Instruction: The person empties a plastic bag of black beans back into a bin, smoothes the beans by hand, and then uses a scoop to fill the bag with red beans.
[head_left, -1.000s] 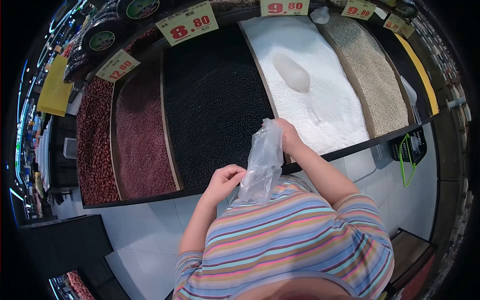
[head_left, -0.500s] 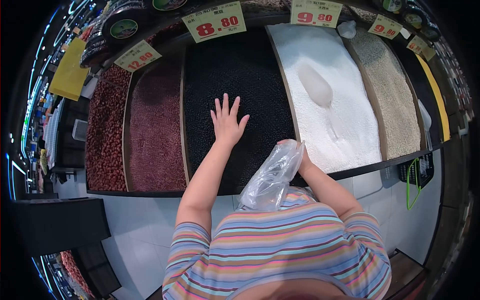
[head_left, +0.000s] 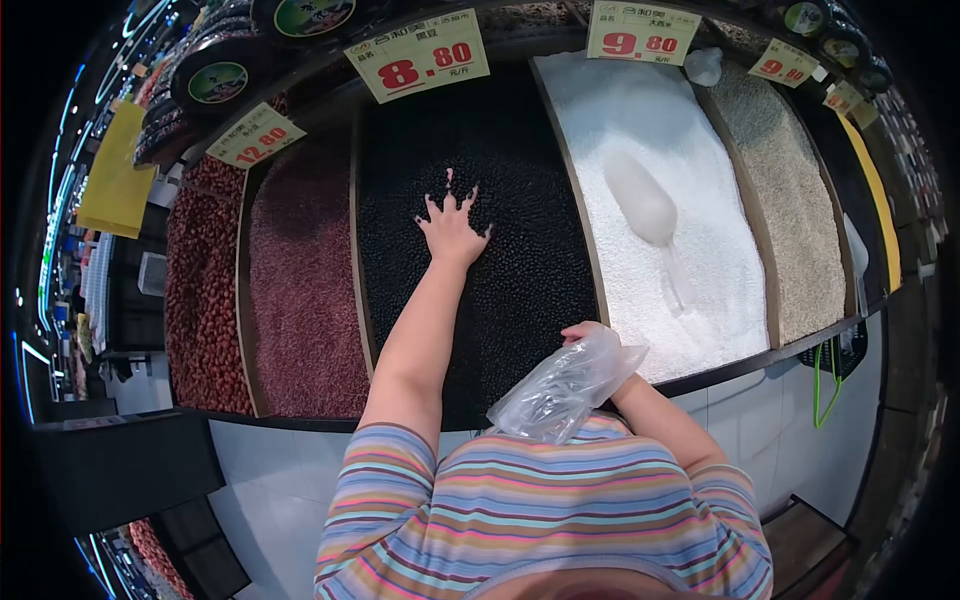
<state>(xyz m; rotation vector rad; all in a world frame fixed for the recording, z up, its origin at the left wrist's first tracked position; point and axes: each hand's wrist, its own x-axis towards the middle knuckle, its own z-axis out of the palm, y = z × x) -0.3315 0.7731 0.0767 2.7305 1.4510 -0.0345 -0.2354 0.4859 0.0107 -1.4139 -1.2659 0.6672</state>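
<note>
My left hand lies palm down in the bin of black beans. Its fingers are spread, and beans partly cover them. My right hand is closed on a clear plastic bag near the front of the same bin. The bag hangs crumpled in front of my striped shirt and hides most of that hand.
To the right, a white bin of small pearls bears a translucent scoop, beside a bin of beige grains. Dark red beans and larger red beans fill the left bins. Price signs stand along the back.
My left hand has pressed down into the black beans, which now partly cover its fingers. My right hand and the plastic bag have shifted lower in the view, towards my body.
</note>
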